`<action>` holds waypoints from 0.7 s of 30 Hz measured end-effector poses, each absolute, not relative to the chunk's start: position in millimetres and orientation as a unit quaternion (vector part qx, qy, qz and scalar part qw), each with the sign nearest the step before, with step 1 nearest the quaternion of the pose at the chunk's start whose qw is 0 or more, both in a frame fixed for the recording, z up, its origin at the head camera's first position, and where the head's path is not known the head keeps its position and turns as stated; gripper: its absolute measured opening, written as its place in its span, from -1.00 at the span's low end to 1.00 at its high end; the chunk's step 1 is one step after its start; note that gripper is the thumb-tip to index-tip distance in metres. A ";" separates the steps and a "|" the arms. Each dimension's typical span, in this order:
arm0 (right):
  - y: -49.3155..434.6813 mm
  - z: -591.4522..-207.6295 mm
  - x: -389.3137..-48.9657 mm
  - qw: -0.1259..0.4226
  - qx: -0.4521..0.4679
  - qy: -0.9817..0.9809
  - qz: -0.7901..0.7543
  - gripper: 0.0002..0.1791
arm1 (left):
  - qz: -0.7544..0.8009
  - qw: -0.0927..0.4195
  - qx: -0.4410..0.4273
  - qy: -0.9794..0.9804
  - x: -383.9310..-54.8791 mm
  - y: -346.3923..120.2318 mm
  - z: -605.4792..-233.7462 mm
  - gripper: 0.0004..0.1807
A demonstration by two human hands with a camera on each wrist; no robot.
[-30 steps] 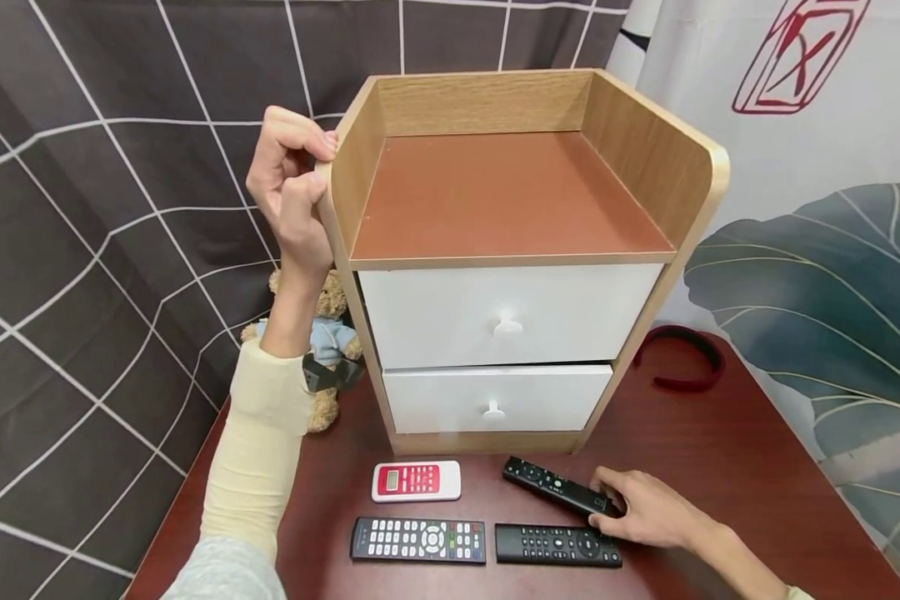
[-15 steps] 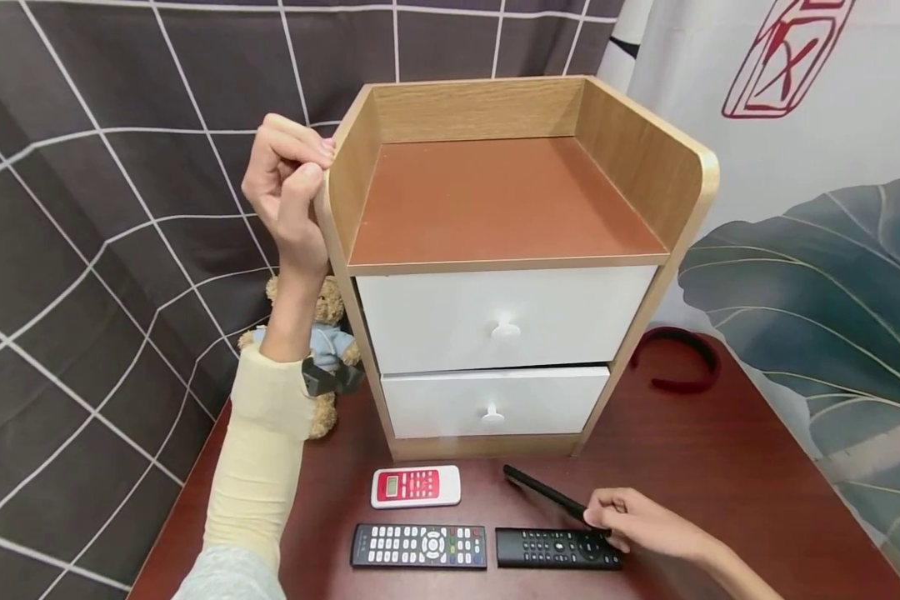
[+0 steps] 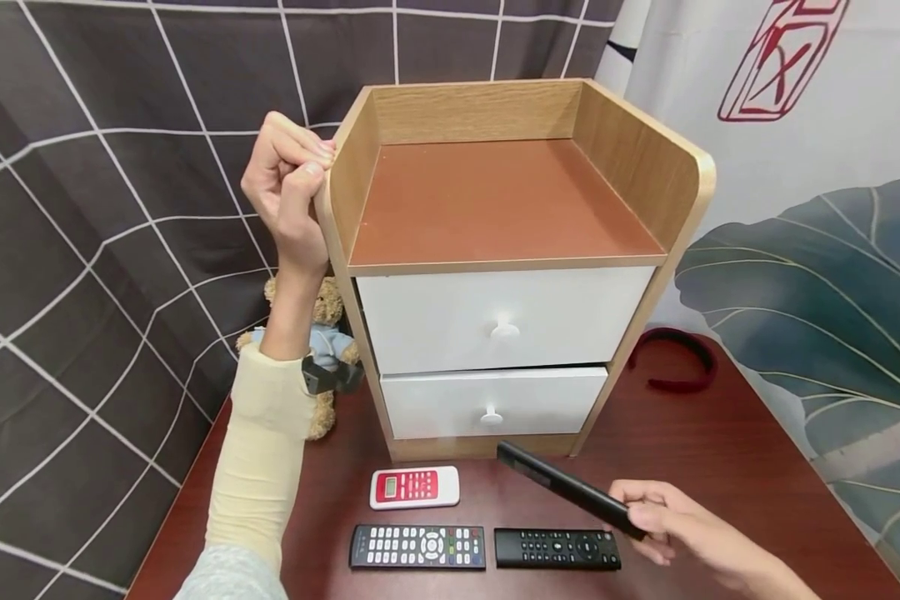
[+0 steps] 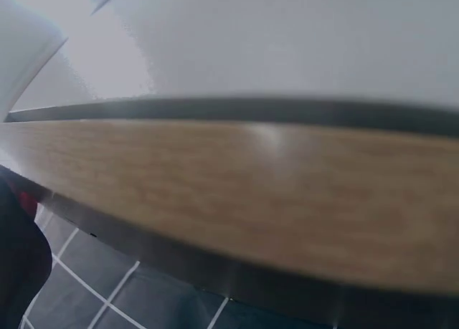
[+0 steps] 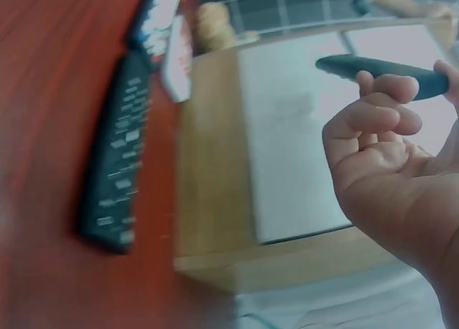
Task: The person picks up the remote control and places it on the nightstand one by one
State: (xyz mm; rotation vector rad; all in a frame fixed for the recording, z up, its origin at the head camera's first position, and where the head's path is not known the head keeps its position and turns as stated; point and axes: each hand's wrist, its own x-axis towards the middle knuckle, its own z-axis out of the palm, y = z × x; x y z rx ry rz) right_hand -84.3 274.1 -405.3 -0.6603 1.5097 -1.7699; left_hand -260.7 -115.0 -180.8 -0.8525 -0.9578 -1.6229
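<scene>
My left hand (image 3: 288, 187) grips the upper left edge of a small wooden cabinet (image 3: 506, 200) with two white drawers. In my right hand (image 3: 682, 525) a black remote control (image 3: 570, 487) is pinched near one end, tilted on its side with its far end pointing toward the cabinet's base. The right wrist view shows thumb and fingers on that remote (image 5: 380, 74). Below it on the table lies another black remote (image 3: 557, 548). To its left are a dark remote with white buttons (image 3: 417, 547) and a white remote with a red face (image 3: 414, 487).
A teddy bear (image 3: 328, 333) in blue sits left of the cabinet, partly behind my left arm. A dark red headband (image 3: 675, 383) lies to the right on the reddish-brown table (image 3: 750, 475). A dark checked curtain (image 3: 120, 250) hangs behind on the left.
The right hand has picked the black remote up off the table and turned it on its side, then moved slightly right with it. The left hand keeps its hold on the cabinet edge.
</scene>
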 end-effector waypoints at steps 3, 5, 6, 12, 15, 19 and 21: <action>279.9 -382.0 -83.8 0.351 -0.281 0.549 -0.705 -0.55 | -0.674 0.513 -0.353 -0.398 -261.6 -114.1 -180.0 -0.83; 282.0 -365.1 -85.1 0.337 -0.320 0.529 -0.710 -0.50 | -0.673 0.514 -0.353 -0.397 -261.5 -115.1 -179.7 -0.82; 282.0 -355.3 -86.1 0.322 -0.345 0.526 -0.708 -0.48 | -0.673 0.514 -0.354 -0.397 -261.6 -115.6 -179.5 -0.82; 281.6 -299.1 -92.4 0.233 -0.442 0.507 -0.703 -0.45 | -0.677 0.509 -0.358 -0.393 -265.2 -116.7 -181.3 -0.85; 290.7 -281.5 -97.3 0.232 -0.423 0.507 -0.714 -0.41 | -0.676 0.508 -0.358 -0.395 -266.7 -116.8 -182.9 -0.85; 310.7 -265.3 -108.0 0.242 -0.369 0.528 -0.726 -0.35 | -0.674 0.508 -0.358 -0.399 -266.0 -116.6 -182.8 -0.82; 321.8 -257.5 -112.9 0.235 -0.315 0.569 -0.722 -0.33 | -0.676 0.507 -0.358 -0.397 -265.5 -116.1 -182.7 -0.82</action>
